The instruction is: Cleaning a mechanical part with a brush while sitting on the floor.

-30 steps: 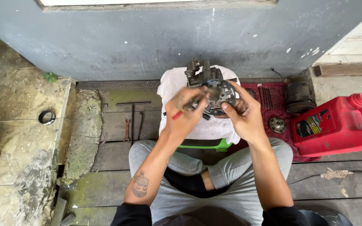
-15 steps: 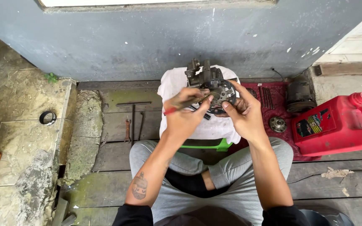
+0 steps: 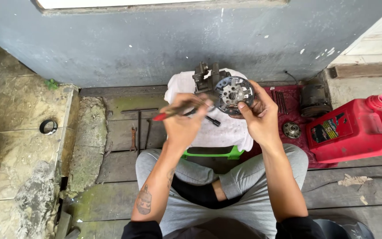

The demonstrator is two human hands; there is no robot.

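Grey-blue plastered wall runs across the top, scuffed, with small white flecks. Pale sill strip along its upper edge. Weathered wooden plank floor below, boards grey-green with moss stains and grime. To the left, a cracked stone slab, mottled, with a crumbling concrete edge beside the planks. A small weed grows at the wall foot. Upper right, a cream wooden door panel over a brown threshold. Scraps of debris lie on the boards at right. Light is flat, soft daylight; shadows are faint.
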